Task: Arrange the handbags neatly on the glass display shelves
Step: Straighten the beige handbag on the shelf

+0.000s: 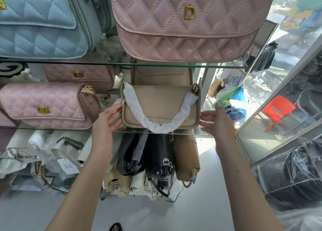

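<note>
Both forearms reach in from 6 o'clock. The left hand lies against the left end of the beige handbag, its fingers straight and close together, tips by the metal ring at the strap's end. The right hand is held flat at the bag's right end, fingers straight and slightly spread, tips at the bag's edge; I cannot tell whether they touch it. Neither hand pinches anything.

The beige handbag stands upright at the front of the middle glass shelf, near its right end. Its paper-wrapped strap droops across the front and hangs over the shelf edge. At 9 o'clock from it lies a pink quilted bag, with another pink bag behind that. At 12 o'clock, just behind the beige handbag, stands a second beige bag.

Under the shelf, at 6 o'clock, black bags and a tan bag stand packed together.

On the upper glass shelf sit a large pink bag with a gold D and, at its 9 o'clock, a light blue quilted bag.

Far off at 3 o'clock stands a red chair.
</note>
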